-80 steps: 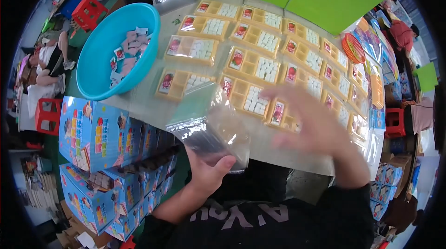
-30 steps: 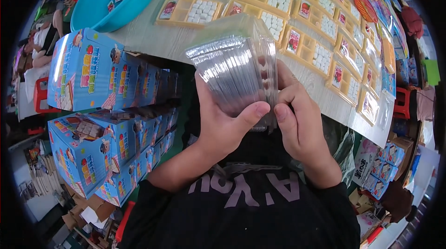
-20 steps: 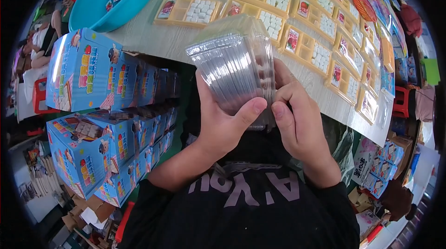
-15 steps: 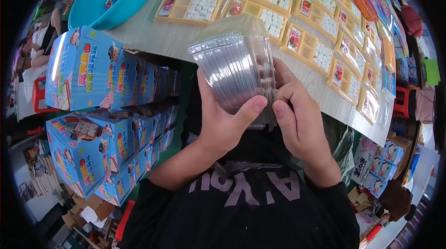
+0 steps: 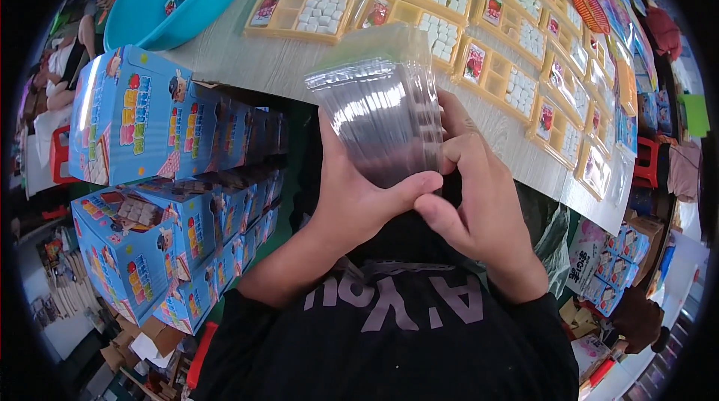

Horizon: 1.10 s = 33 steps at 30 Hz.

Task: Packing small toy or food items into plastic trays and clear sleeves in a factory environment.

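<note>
A thick stack of clear plastic tray lids (image 5: pixel 371 113) is held upright over my lap, just off the table's near edge. My left hand (image 5: pixel 352 202) is closed around its lower left side, the thumb lying across the bottom front. On the stack's right side, my right hand (image 5: pixel 483 195) has its fingers curled against the outermost lids. Its thumb points toward my left thumb; some fingertips are hidden behind the plastic. Beyond the stack are several yellow trays (image 5: pixel 483 86), each with small white pieces and a strawberry-pictured packet.
A teal basin (image 5: pixel 202 23) with small packets stands at the table's (image 5: pixel 225 64) far left. Blue printed boxes (image 5: pixel 123 120) are stacked on my left. An orange basket (image 5: pixel 591 9) sits at the far right. A clear plastic bag (image 5: pixel 554 251) hangs below the table's right side.
The outermost lids at the right, earlier standing slightly apart, now lie closer against the stack. My right thumb has moved down and left, toward my left thumb.
</note>
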Motion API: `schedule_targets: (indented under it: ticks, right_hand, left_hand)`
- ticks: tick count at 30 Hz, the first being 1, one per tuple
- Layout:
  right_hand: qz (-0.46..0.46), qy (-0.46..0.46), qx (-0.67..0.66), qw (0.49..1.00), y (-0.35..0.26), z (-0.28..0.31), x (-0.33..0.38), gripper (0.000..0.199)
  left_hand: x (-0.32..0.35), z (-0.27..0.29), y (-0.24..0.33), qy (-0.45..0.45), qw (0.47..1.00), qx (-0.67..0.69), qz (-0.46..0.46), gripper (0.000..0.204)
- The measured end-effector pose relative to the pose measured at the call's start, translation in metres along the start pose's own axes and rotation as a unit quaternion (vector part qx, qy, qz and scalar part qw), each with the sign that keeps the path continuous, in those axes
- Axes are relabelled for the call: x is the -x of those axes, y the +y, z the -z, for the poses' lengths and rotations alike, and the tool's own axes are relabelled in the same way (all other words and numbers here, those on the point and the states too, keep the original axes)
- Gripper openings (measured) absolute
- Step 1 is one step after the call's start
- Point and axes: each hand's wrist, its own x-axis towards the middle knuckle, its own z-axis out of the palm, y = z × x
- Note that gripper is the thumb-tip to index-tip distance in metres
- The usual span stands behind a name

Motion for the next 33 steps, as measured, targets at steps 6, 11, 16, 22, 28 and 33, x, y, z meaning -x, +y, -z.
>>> schedule_targets:
  ticks: [6, 11, 16, 22, 28, 33]
  right_hand:
    - [-0.016, -0.013, -0.024, 0.999, 0.007, 0.0, 0.001, 0.044]
    - [-0.026, -0.009, -0.031, 0.999, 0.007, -0.003, 0.001, 0.042]
    - [-0.031, -0.014, -0.102, 0.994, 0.016, -0.005, 0.005, 0.038]
    - [-0.067, -0.037, -0.14, 0.987, 0.014, 0.002, 0.005, 0.028]
    - [-0.094, -0.003, -0.199, 0.975, 0.02, -0.004, 0.008, 0.023]
    - [-0.093, 0.03, -0.275, 0.957, 0.025, -0.009, 0.006, 0.028]
  left_hand:
    - [0.002, 0.002, -0.003, -0.006, 1.0, 0.02, 0.021, 0.084]
    - [0.0, 0.006, -0.004, -0.016, 0.998, 0.046, 0.031, 0.083]
    - [0.0, 0.006, -0.004, -0.006, 0.998, 0.04, 0.046, 0.083]
    - [-0.003, 0.003, -0.005, 0.003, 0.998, 0.043, 0.049, 0.081]
    - [-0.004, 0.008, -0.01, 0.002, 0.999, 0.021, 0.024, 0.076]
    - [-0.007, 0.008, -0.012, 0.006, 0.993, 0.119, 0.023, 0.073]
